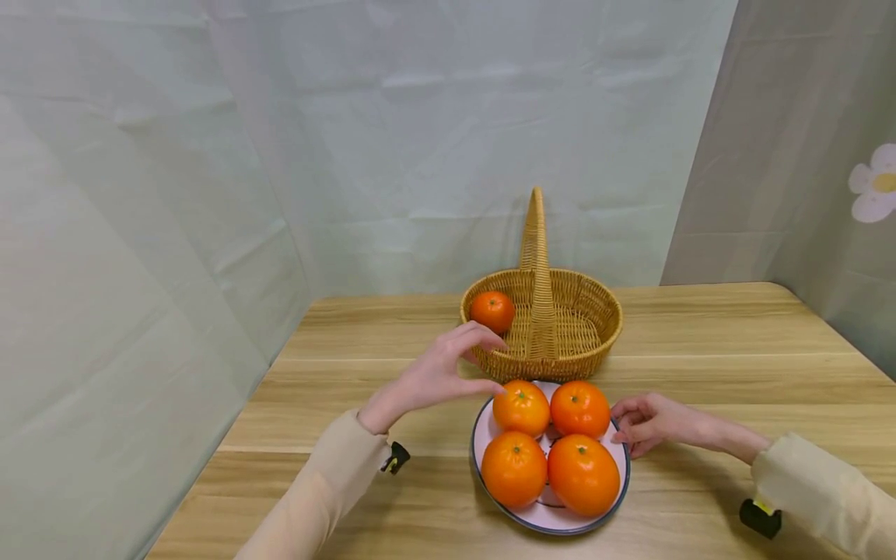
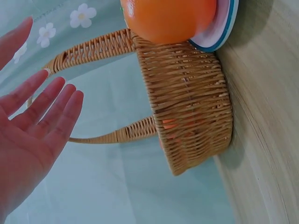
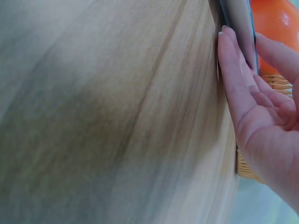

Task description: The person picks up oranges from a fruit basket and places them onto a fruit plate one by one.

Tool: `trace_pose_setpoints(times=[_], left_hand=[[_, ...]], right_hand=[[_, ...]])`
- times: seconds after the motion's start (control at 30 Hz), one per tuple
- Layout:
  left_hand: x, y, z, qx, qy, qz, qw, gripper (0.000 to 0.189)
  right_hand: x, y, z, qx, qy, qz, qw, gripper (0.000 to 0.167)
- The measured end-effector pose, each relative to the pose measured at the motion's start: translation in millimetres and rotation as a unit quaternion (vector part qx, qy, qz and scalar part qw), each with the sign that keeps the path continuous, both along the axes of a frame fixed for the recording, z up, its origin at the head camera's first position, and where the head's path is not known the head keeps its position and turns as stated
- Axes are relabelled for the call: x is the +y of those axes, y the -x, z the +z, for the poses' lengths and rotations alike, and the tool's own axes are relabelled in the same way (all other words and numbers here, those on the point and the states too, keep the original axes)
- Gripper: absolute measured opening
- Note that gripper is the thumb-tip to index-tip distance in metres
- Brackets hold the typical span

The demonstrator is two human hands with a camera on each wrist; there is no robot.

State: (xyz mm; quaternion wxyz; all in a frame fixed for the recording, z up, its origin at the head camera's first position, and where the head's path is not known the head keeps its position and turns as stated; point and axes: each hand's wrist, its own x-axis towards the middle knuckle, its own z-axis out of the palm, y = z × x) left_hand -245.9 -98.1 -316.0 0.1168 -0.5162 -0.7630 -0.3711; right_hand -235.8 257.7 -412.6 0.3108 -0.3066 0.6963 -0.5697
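Note:
Several glossy oranges (image 1: 515,469) sit on a white plate (image 1: 481,445) with a dark blue rim. My left hand (image 1: 437,373) hovers at the plate's far left, fingers spread and bent, nothing in its grasp. Its thumb tip overlaps the far left orange (image 1: 523,407) in the head view. The left wrist view shows this palm (image 2: 28,135) bare beside the basket. My right hand (image 1: 654,424) holds the plate's right edge; in the right wrist view its thumb lies over the rim (image 3: 255,42) and its fingers reach underneath.
Just behind the plate stands a woven wicker basket (image 1: 579,358) with a tall arched handle (image 1: 537,257). One redder orange (image 1: 493,311) lies in its left side. Pale curtains (image 1: 455,140) hang behind the wooden table (image 1: 735,342) and along its left.

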Motion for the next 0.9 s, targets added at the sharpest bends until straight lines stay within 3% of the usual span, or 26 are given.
trace_pose_setpoints(times=[0.63, 0.9], left_hand=[[-4.8, 27.8, -6.1, -0.03, -0.016, 0.111, 0.9933, 0.043], [-5.3, 36.8, -10.7, -0.004, -0.027, 0.159, 0.9869, 0.046]], right_hand=[[0, 0.1, -1.1, -0.007, 0.007, -0.003, 0.9999, 0.035], [2, 3.7, -4.6, 0.005, 0.015, 0.023, 0.9996, 0.027]])
